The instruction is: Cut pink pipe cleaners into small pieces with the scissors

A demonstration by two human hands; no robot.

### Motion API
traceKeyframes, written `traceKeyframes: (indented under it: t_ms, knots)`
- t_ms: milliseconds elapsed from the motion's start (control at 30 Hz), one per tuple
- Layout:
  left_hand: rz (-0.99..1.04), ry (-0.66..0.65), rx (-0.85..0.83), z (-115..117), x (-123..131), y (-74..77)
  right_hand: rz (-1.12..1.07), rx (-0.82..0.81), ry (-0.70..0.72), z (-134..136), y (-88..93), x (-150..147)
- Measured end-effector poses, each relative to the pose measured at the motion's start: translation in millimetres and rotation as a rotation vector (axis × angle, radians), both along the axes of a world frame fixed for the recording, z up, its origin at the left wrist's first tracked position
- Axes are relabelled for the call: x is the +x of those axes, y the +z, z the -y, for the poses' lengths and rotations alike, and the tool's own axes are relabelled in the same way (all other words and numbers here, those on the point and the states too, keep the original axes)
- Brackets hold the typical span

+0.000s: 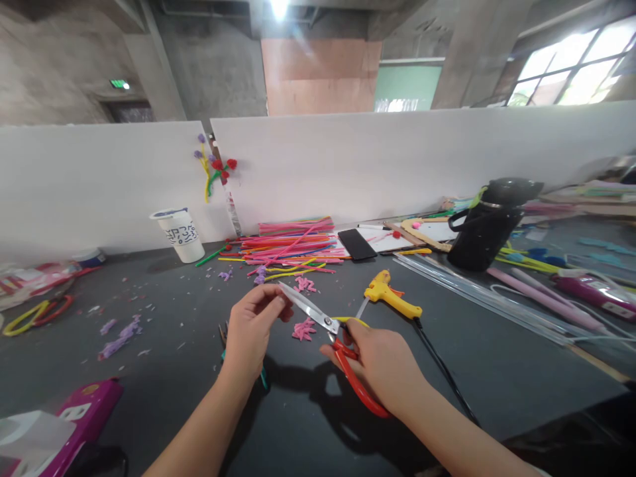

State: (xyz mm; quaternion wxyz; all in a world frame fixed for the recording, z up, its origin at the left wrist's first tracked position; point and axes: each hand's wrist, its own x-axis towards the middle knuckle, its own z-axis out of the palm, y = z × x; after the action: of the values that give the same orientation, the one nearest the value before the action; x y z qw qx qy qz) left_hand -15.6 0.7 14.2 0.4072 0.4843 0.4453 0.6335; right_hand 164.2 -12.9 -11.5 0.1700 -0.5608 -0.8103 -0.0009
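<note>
**Red-handled scissors grasped in the centre of the frame**

The right hand held the scissors above the desk, fingers wrapped about the handles and the blades pointing to the upper left. The left hand was at the blade tips, its fingers pinched together; whether they grasped anything could not be told. Short pink chenille pieces lay on the desk between the hands. A yellow glue gun rested right of centre. Farther up, in mid-frame, were a pile of chenille stems and, just to its right, a black smartphone. A white cup stood left of the pile.
</note>
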Motion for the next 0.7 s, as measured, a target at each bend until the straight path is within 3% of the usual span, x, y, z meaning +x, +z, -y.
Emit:
traceKeyframes:
  t_ms: [700]
  knots:
    - [0.023, 0.009, 0.000, 0.7, 0.7, 1.1, -0.002, 0.002, -0.003, 0.2, -0.5, -1.1]
